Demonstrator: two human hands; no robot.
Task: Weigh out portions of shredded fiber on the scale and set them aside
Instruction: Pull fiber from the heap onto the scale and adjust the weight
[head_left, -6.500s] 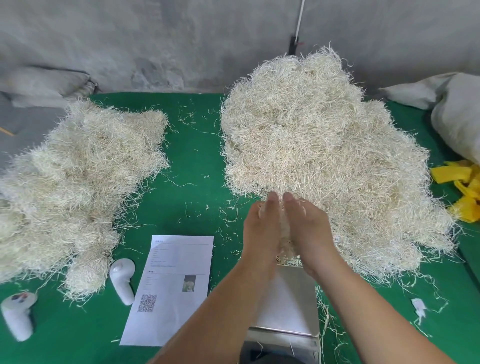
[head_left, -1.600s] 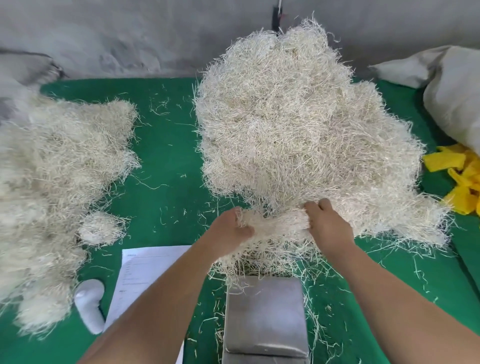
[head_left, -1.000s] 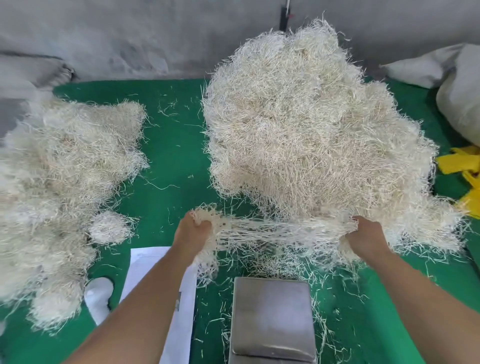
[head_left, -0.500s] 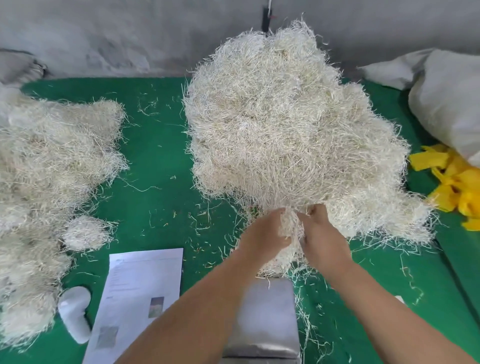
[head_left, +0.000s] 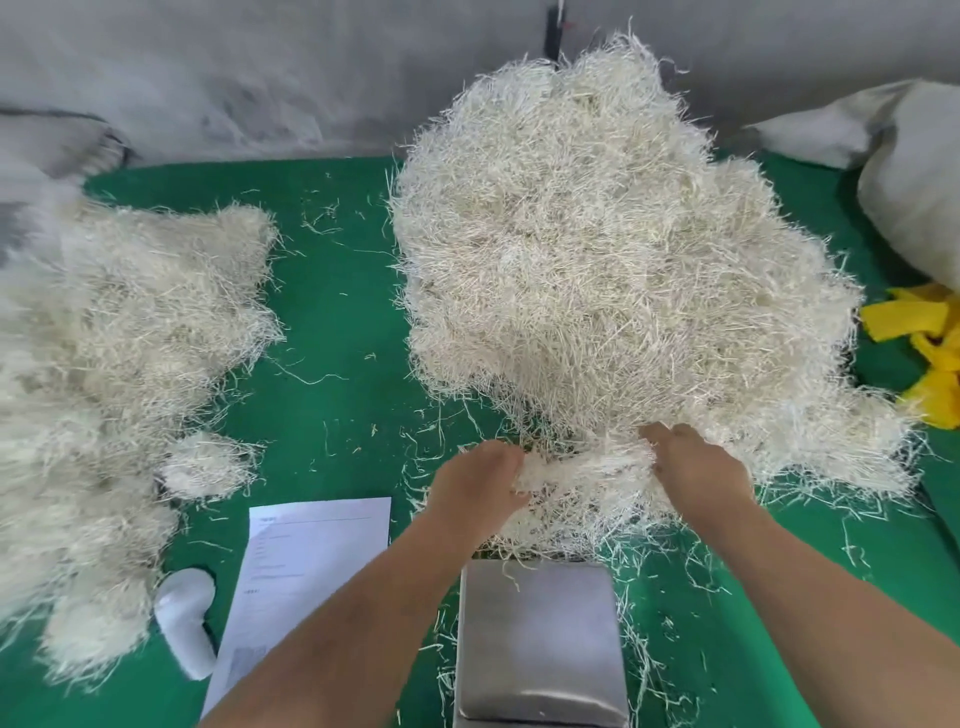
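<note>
A big heap of pale shredded fiber (head_left: 597, 270) rises on the green cloth at centre right. At its near edge my left hand (head_left: 475, 486) and my right hand (head_left: 698, 467) each grip an end of one fiber bundle (head_left: 584, 465), stretched between them. Just below the bundle stands the steel scale (head_left: 540, 644); its plate is bare but for a few stray strands. A second spread of fiber clumps (head_left: 104, 374) lies at the left, with one small separate portion (head_left: 205, 465) beside it.
A printed white sheet (head_left: 306, 561) lies left of the scale, and a white controller (head_left: 184, 621) next to it. Yellow strips (head_left: 930, 343) and a grey sack (head_left: 914, 171) sit at the right edge. Loose strands litter the green cloth (head_left: 337, 332).
Half a second ago my hands were close together at the heap's edge; now they have drawn apart, stretching the fiber bundle between them. The view shifted slightly.
</note>
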